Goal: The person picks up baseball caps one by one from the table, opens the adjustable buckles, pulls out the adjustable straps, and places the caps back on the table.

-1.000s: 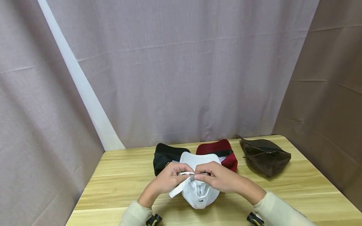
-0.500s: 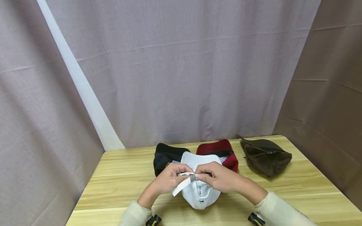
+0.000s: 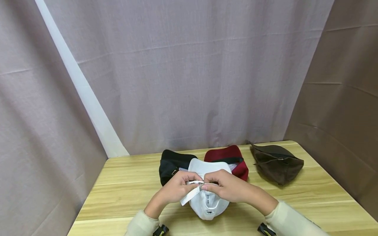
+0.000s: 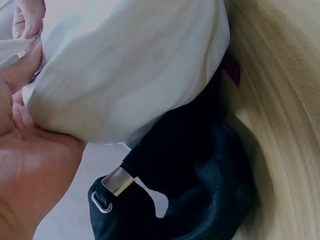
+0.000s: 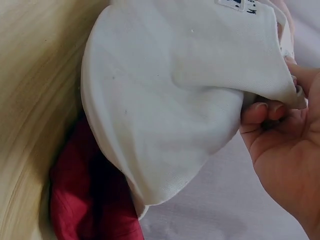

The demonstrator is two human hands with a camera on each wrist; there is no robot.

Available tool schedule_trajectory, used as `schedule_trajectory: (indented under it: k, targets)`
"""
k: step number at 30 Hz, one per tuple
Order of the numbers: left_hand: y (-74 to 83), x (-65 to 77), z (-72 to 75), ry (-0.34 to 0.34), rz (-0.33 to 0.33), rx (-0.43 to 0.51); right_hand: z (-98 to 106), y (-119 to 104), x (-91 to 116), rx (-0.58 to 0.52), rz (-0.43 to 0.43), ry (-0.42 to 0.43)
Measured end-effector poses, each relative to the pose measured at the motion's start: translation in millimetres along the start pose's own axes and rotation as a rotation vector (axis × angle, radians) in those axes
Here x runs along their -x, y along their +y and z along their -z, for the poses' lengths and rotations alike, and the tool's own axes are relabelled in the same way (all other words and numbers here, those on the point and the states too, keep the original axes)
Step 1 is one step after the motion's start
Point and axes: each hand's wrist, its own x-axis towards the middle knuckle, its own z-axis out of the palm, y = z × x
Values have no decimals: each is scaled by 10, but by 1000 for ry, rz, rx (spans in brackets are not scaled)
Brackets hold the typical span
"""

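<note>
A white baseball cap lies in the middle of the table, its back opening and lettering towards me. My left hand pinches its white back strap between thumb and fingers. The strap's loose end sticks out below the left thumb. At the small grey buckle, my right hand pinches the other side, fingertips almost meeting the left ones. In the right wrist view, the right hand's curled fingers grip the edge of the cap's opening. How far the strap passes through the buckle is hidden by the fingertips.
Behind the white cap sit a black cap with a metal strap clasp at left and a dark red cap at right. Farther right lies a brown cap. Curtains hang behind the wooden table.
Both hands stay at the strap with small finger shifts. The grey part of the strap showed more half a second ago; the right thumb now covers more of it.
</note>
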Motion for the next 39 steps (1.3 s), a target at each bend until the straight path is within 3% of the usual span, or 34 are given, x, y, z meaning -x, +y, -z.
schedule_trajectory:
  k: [12, 19, 26, 39]
  targets:
    - [-64, -5, 11, -21, 1, -1, 7, 28, 5, -30, 25, -39]
    - [-91, 17, 42, -25, -35, 2, 23, 10, -11, -35, 20, -63]
    - [-111, 17, 51, -35, -16, 20, 44, -2, -3, -48, -2, -88]
    - [-88, 15, 60, -50, -34, 42, 28, -22, 1, -46, 21, -67]
